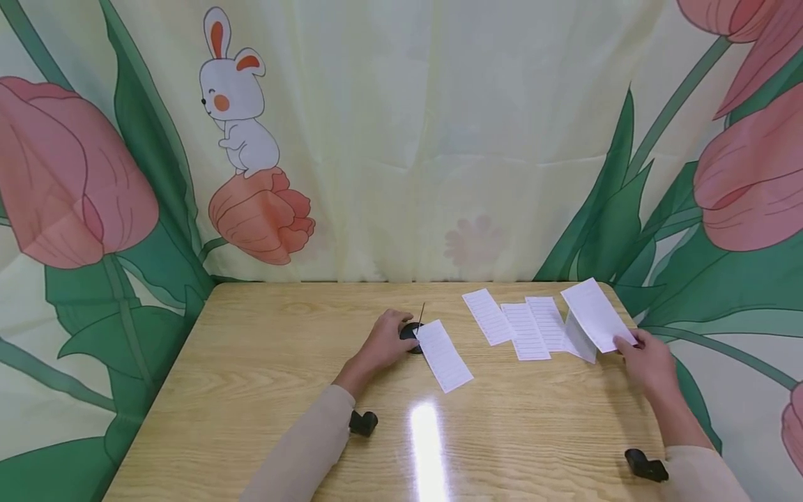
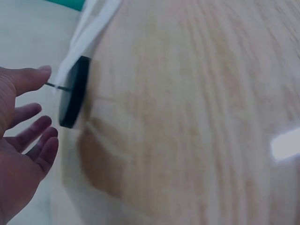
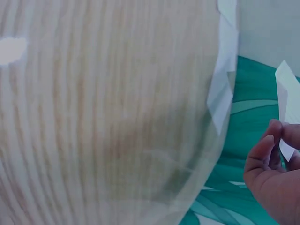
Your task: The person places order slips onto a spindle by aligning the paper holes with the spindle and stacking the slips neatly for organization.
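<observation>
A black round-based spike [image 1: 408, 330] stands on the table, its thin rod [image 1: 421, 315] pointing up. Beside it is my left hand [image 1: 392, 338], fingers loosely bent and spread around the base's left side; in the left wrist view the thumb and fingers of that hand [image 2: 23, 126] are apart, with a gap to the base [image 2: 77, 93]. A white printed paper slip [image 1: 445, 357] has its upper corner at the rod; whether it is pierced I cannot tell. My right hand [image 1: 652, 366] pinches a raised white paper slip [image 1: 594, 314] by its lower corner, above the table's right side.
Several printed slips lie at the back right, among them a left one [image 1: 487, 317], an overlapping middle one [image 1: 525, 333] and a tilted one [image 1: 579, 339] below the held slip. The wooden table [image 1: 270, 390] ends at a tulip-print curtain [image 1: 376, 139].
</observation>
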A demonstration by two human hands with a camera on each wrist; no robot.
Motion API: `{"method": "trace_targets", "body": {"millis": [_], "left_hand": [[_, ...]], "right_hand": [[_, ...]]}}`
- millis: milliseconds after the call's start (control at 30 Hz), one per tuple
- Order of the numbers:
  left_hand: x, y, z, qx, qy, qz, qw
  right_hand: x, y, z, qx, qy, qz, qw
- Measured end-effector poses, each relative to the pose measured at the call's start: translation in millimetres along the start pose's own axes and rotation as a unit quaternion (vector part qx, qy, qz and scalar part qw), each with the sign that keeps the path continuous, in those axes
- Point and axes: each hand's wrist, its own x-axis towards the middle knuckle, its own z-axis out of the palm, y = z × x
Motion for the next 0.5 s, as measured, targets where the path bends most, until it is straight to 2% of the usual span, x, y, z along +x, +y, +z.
{"method": "trace_targets", "body": {"millis": [200,500], "left_hand": [[1.4,13.7,-16.9,-0.034,0.029,0.021,0.9988],[-0.5,27.5,-37.1,-0.032,0.07,0.059,0.9953]], "right_hand": [[-7.2,-18,-6,-0.006,-0.001,-0.038,0.9992],[-21.7,-51,-9,0.0,0.001,-0.102,0.9947]]}}
